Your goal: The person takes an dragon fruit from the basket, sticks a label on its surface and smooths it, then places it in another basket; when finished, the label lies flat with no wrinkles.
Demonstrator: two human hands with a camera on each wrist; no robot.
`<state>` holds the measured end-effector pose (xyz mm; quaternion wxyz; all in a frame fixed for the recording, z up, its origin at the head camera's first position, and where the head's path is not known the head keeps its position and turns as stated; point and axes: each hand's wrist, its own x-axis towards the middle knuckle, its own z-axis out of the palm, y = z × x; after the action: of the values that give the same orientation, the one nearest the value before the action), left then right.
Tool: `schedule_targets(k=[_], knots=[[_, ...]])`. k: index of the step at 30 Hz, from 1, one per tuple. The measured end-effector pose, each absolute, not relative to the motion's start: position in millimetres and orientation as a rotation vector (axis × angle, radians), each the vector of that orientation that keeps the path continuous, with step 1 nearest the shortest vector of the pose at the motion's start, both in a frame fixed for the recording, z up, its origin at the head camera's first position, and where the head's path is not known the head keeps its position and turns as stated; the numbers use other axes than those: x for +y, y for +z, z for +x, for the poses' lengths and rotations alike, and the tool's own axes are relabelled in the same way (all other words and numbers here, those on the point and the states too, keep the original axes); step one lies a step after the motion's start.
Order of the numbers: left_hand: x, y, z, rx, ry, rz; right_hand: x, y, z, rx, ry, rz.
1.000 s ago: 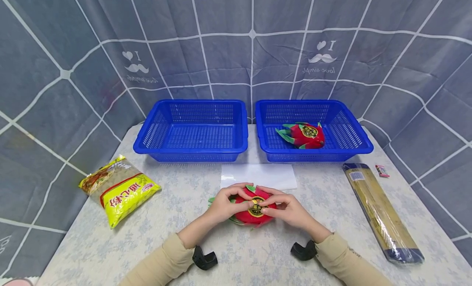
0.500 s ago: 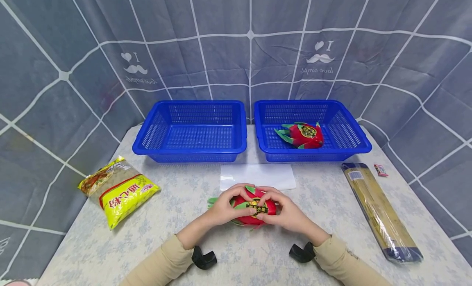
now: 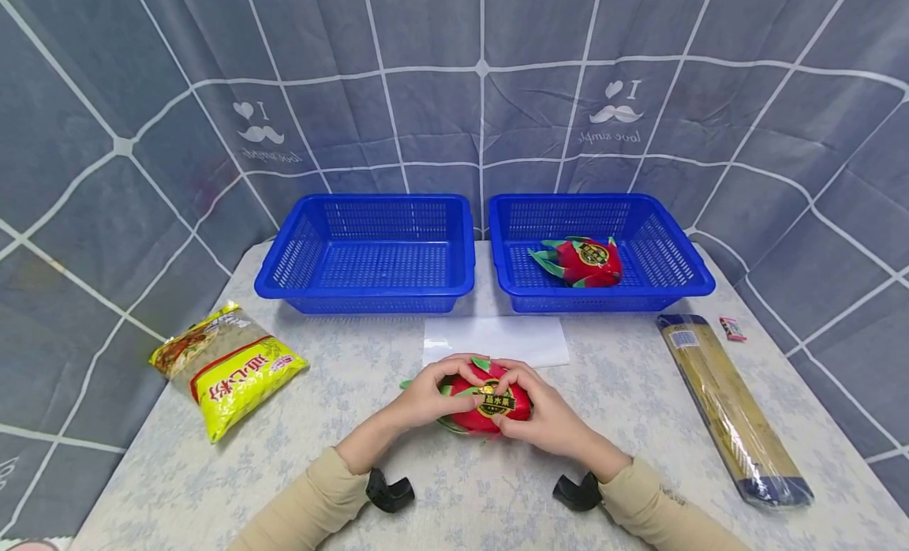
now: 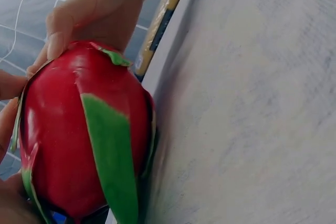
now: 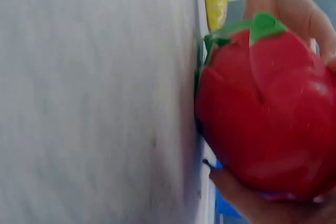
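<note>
In the head view, a red dragon fruit point(image 3: 521, 405) with green-tipped scales lies at the front middle, between both hands. A round black and gold sticker point(image 3: 495, 401) shows on its upper face. My left hand point(image 3: 420, 397) curls over its left side, thumb at the sticker's left edge. From the right, my right hand point(image 3: 550, 413) holds it, its thumb at the sticker's lower right and fingers along the top. The left wrist view shows the fruit's smooth red side point(image 4: 68, 129) and a long green scale point(image 4: 110, 145). Palms hide part of the fruit.
A second stickered dragon fruit point(image 3: 589, 263) lies in the right blue basket point(image 3: 604, 302); the left blue basket point(image 3: 369, 305) stands beside it. White paper point(image 3: 497, 339) lies behind the hands. A yellow food bag point(image 3: 230, 369) is left; wrapped noodles-like long pack point(image 3: 735, 409) and small packet point(image 3: 732, 328) are right.
Both thumbs and fingertips have spread outward from the sticker's middle, so more of its printed face shows. The fruit stays in place between the hands.
</note>
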<state>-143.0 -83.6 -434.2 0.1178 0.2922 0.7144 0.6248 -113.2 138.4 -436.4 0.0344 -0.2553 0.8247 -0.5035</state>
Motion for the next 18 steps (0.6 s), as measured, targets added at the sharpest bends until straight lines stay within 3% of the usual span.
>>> schedule_targets(k=[6,18], knots=[[-76.4,-426.2,-135.2,2.134,1.862,0.917,132.6,-439.9,-109.8,2.622,-1.538,-0.744],[-87.8,-431.8,-148.1,1.905,1.875,0.714,153.5,-432.1,-124.1,2.192,-1.582,-0.815]])
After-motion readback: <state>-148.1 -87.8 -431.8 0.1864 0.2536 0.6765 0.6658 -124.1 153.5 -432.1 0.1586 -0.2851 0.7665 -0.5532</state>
